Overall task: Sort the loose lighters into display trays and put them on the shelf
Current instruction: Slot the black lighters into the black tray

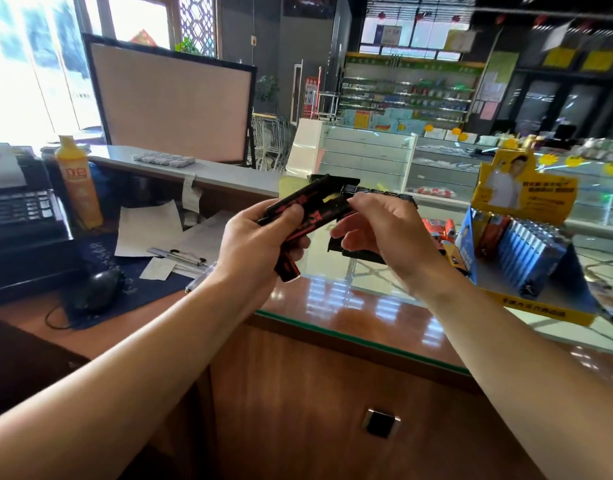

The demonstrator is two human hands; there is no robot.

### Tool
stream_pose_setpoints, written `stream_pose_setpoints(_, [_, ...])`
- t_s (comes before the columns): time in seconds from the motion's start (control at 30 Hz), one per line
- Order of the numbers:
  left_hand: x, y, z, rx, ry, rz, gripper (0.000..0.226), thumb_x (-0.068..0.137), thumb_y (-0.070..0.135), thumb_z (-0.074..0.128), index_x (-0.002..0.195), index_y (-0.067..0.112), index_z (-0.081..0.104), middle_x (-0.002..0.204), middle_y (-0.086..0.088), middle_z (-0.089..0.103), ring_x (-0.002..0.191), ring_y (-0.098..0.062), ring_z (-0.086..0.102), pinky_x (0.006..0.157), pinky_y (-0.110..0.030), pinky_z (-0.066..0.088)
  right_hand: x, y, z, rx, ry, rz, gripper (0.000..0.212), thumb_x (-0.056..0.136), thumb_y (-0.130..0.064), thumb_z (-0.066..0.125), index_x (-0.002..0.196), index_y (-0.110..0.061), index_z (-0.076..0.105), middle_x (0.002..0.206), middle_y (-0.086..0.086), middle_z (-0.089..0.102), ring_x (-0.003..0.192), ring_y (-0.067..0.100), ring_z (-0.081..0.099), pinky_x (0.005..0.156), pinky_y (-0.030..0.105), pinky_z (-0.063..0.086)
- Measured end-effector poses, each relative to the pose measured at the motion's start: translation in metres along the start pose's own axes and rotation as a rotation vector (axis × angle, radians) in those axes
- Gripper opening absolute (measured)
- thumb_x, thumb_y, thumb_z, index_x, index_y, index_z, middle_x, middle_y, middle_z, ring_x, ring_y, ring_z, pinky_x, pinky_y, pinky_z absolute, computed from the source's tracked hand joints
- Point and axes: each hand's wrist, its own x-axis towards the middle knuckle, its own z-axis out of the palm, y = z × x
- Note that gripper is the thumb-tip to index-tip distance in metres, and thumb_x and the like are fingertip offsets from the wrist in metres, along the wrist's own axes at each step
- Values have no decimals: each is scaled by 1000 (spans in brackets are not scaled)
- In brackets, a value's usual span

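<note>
A black-and-red display tray (307,209) is gripped in the curled left hand (260,240) above the glass counter (350,299), its far end pinched by the right hand (381,226), so it could be dropped or torn if the pinch slips.

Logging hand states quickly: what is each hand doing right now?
Left hand: grips the black-and-red carton.
Right hand: fingers curled at the carton's far end; grip cannot be told.
</note>
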Motion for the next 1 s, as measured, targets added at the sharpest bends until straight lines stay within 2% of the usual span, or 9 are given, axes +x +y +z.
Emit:
stream_pose_setpoints(0.13, [9, -7, 11, -25, 6, -20, 9, 94, 5, 60, 88, 8, 65, 68, -8, 65, 51, -17, 55, 54, -30, 41, 6, 4, 7, -42, 70, -87, 7, 93, -18, 65, 88, -21, 69, 76, -2, 74, 65, 12, 66, 66, 28, 57])
stream_pose_setpoints(0.27, [19, -9, 14, -1, 6, -35, 8, 96, 9, 60, 92, 8, 67, 74, -12, 68, 55, -18, 58, 55, -32, 41, 16, 7, 10, -19, 215, -149, 16, 91, -11, 67, 89, -26, 70, 78, -6, 73, 74, 8, 69, 75, 28, 57])
stream_pose_setpoints(0.4, [29, -15, 10, 12, 3, -95, 7, 96, 10, 60, 92, 7, 66, 79, -13, 69, 55, -18, 59, 52, -29, 42, 29, 8, 3, 1, 345, -174, 19, 88, -14, 69, 97, -30, 63, 81, 3, 73, 78, 18, 71, 77, 40, 59])
stream_pose_setpoints(0.5, [39, -16, 7, 3, 28, -134, 7, 96, 11, 61, 93, 7, 65, 77, -11, 69, 53, -17, 59, 48, -28, 42, 41, 8, -7, -44, 363, -200, 18, 86, -16, 71, 95, -29, 63, 79, 5, 74, 76, 20, 72, 77, 46, 59])
stream_pose_setpoints(0.6, [53, -13, 6, 17, 38, -155, 8, 95, 14, 63, 94, 6, 65, 72, -8, 69, 53, -16, 59, 48, -27, 43, 49, 10, -16, -110, 344, -208, 17, 86, -15, 73, 92, -30, 66, 76, 0, 74, 76, 15, 72, 76, 38, 58])
stream_pose_setpoints(0.77, [77, -9, 18, 38, 65, -130, 8, 95, 14, 65, 92, 7, 63, 65, -5, 65, 47, -15, 57, 48, -28, 42, 62, 14, -27, -192, 364, -202, 14, 87, -18, 72, 95, -27, 66, 80, 0, 72, 75, 10, 70, 64, 18, 52])
stream_pose_setpoints(1.0, [105, -14, 30, 102, 74, -120, 12, 94, 18, 66, 97, 6, 64, 70, -7, 65, 47, -15, 58, 45, -26, 43, 70, 23, -34, -362, 358, -241, 13, 84, -14, 71, 94, -21, 65, 86, -9, 68, 79, 4, 65, 67, 18, 52])
